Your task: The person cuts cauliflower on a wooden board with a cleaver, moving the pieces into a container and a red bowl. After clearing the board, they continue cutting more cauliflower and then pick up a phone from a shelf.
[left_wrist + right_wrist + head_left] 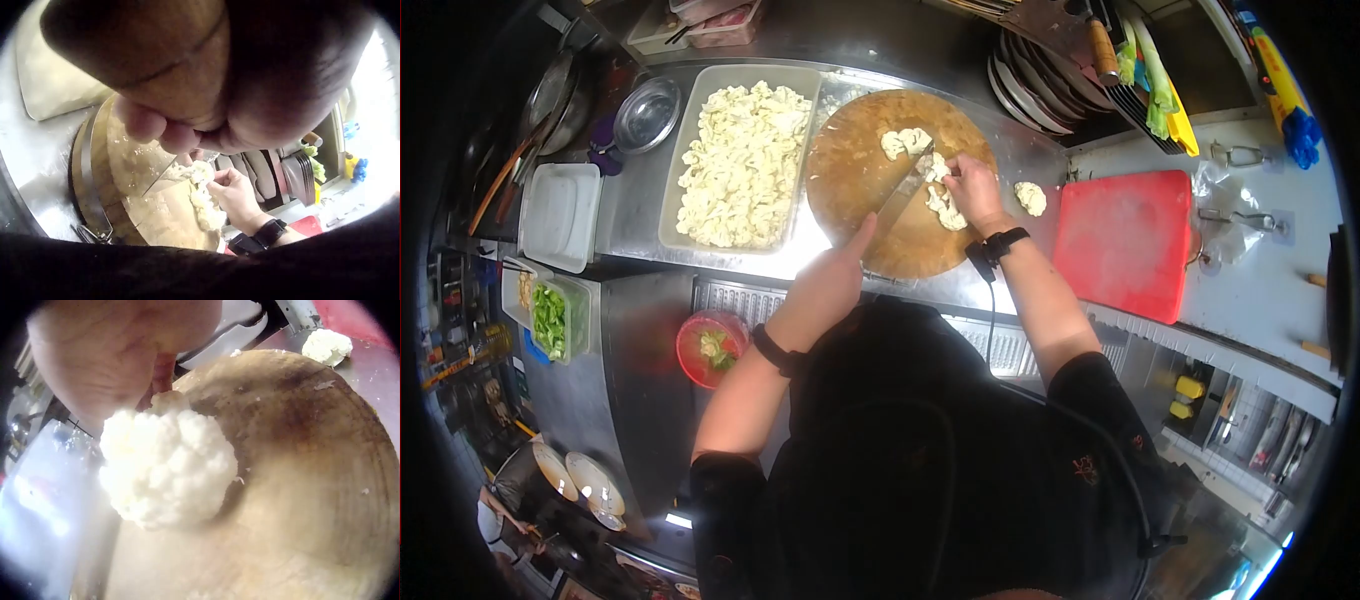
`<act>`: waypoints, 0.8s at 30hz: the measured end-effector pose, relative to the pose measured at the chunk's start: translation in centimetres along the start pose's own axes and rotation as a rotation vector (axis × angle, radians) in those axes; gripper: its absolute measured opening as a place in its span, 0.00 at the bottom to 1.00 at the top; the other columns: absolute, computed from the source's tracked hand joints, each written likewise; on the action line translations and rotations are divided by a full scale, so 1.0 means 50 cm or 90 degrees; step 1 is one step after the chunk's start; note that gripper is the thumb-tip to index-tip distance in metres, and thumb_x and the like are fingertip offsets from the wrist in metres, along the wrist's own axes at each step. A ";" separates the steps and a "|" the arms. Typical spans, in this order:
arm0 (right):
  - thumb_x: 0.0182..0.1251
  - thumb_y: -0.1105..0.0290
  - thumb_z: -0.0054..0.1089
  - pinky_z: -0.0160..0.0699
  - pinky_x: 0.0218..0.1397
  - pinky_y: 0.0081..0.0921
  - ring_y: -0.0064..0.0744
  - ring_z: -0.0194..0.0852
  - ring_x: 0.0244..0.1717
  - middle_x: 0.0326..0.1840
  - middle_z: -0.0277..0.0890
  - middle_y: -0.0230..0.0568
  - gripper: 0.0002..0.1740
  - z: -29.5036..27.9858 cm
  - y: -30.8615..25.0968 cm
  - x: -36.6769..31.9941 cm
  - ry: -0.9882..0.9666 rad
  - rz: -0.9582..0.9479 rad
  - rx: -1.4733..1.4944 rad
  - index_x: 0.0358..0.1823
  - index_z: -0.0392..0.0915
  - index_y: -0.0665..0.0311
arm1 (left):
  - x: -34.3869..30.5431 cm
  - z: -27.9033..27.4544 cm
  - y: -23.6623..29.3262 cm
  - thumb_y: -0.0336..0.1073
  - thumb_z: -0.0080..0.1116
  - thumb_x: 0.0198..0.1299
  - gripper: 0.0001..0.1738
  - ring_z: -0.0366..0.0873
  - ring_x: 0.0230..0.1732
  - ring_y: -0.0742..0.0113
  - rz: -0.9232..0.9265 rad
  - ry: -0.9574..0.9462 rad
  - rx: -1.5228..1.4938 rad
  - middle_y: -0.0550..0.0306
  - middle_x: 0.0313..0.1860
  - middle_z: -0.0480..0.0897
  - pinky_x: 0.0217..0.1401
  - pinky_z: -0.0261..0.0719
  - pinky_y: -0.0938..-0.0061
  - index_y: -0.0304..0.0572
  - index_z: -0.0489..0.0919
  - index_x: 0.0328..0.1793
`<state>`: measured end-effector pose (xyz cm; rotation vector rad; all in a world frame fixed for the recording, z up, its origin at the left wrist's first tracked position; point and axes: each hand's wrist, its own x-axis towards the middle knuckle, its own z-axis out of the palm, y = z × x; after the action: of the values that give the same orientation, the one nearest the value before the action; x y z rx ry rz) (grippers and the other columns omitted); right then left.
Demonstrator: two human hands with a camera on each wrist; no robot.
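Observation:
A round wooden chopping board (850,190) lies on the steel counter. My left hand (840,275) grips a knife handle, and the blade (900,195) slants across the board toward the cauliflower. My right hand (972,185) holds a piece of cauliflower (945,205) down on the board with curled fingers, right beside the blade tip. Cut florets (905,142) lie farther back on the board. In the left wrist view the blade (161,180) meets the cauliflower (203,209) under the right hand (237,194). The right wrist view is filled by the white cauliflower (165,469) on the board (300,475).
A plastic tray (685,120) heaped with florets sits left of the board. One loose floret (1030,197) lies on the counter beside a red cutting board (1125,240). A metal bowl (647,113), a white tub (560,215) and a red bowl (710,348) stand to the left.

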<state>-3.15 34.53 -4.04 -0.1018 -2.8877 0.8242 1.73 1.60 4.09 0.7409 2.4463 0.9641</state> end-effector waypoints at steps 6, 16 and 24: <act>0.62 0.72 0.73 0.83 0.53 0.47 0.57 0.85 0.49 0.43 0.85 0.53 0.12 0.004 0.009 0.003 -0.006 0.004 -0.008 0.44 0.81 0.66 | 0.050 0.037 0.002 0.28 0.53 0.70 0.42 0.84 0.35 0.32 -0.014 -0.016 0.014 0.32 0.31 0.83 0.40 0.80 0.45 0.54 0.57 0.90; 0.64 0.67 0.72 0.82 0.62 0.46 0.58 0.83 0.56 0.52 0.84 0.57 0.22 -0.019 -0.028 0.017 -0.090 -0.064 0.019 0.59 0.84 0.65 | 0.014 0.017 -0.023 0.31 0.56 0.70 0.40 0.85 0.39 0.32 -0.063 0.033 -0.112 0.28 0.36 0.85 0.45 0.81 0.45 0.54 0.60 0.89; 0.63 0.68 0.73 0.81 0.60 0.48 0.61 0.83 0.55 0.49 0.84 0.60 0.18 -0.035 -0.080 0.022 -0.124 -0.023 -0.026 0.51 0.82 0.70 | -0.042 -0.020 -0.022 0.25 0.57 0.67 0.41 0.84 0.34 0.36 0.023 0.084 0.052 0.36 0.30 0.83 0.40 0.80 0.46 0.50 0.64 0.87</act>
<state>-4.06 32.18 -0.34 0.0283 -3.0785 0.8114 2.45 -0.86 4.35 0.7738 2.6084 0.9583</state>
